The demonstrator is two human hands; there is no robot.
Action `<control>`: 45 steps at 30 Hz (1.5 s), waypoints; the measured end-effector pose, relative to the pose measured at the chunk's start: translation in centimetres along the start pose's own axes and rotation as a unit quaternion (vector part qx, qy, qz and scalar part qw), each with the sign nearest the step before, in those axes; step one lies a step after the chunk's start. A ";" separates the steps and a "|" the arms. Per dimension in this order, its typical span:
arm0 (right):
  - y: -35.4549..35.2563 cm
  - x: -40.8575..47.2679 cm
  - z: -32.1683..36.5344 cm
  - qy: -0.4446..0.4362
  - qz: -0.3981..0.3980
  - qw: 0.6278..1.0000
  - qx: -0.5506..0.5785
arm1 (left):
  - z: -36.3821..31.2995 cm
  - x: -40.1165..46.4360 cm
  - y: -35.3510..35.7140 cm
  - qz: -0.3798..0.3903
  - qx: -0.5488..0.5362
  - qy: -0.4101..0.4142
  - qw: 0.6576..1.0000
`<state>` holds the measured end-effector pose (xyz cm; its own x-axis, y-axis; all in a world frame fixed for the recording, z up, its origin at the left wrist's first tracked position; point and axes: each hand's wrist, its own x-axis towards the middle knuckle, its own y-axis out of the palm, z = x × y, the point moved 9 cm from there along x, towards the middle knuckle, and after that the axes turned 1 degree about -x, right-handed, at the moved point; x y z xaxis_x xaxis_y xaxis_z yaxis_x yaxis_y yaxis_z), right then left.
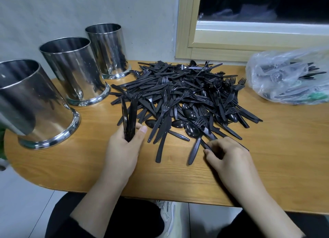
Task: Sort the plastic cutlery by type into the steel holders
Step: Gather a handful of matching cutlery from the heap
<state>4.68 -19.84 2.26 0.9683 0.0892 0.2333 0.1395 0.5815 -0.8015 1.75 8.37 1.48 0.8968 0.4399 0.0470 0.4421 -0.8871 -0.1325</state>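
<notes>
Nearest the lens: dark trouser legs (110, 218) and a pale shoe (168, 218) below the table edge, two bare forearms reaching up over the wooden table (178, 180). Left hand (124, 145): fingers and thumb curled round a small bundle of knives (128, 113), gripped at the handle ends, blades pointing away toward the heap, thumb tip lying beside the bundle on its right. Right hand (229, 156): knuckles up, fingers curled down, fingertips (207, 151) pinching the handle of a single black piece (209, 137) at the near edge of the heap; whether fork or knife, cannot tell, head end buried under other pieces. Just beyond both hands: heap of black plastic cutlery (187, 95), forks, knives and spoons tangled together mid-table, one spoon (193, 143) and one knife (162, 136) trailing out toward the table's near side between the hands. Left of the heap: three steel holders in a diagonal row, near holder (30, 102), middle holder (74, 68), far holder (108, 49), all upright, insides not visible. Far right: clear plastic bag (288, 75) on the table, more black cutlery inside. Behind: grey wall, pale window frame (188, 33).
</notes>
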 end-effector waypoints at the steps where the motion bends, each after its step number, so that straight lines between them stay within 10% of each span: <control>1: 0.0 0.1 -0.1 0.006 0.001 1.000 0.006 | 0.1 0.0 0.0 0.002 0.001 -0.004 1.000; 20: -7.9 0.4 2.2 0.050 -0.014 0.987 0.150 | 0.5 -0.2 0.1 0.012 -0.026 -0.015 0.999; 30: -0.2 0.7 7.0 0.042 0.066 0.955 0.287 | -0.5 -0.8 1.3 0.078 -0.047 0.004 0.996; 45: 3.4 3.8 10.1 -0.116 0.049 0.992 0.000 | 0.2 0.2 0.3 0.055 -0.121 -0.028 0.991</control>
<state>6.75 -9.36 6.02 0.9038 0.3290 0.2736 0.0460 0.5610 -0.8265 2.05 8.21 1.21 0.9406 0.3392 -0.0104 0.3383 -0.9349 0.1077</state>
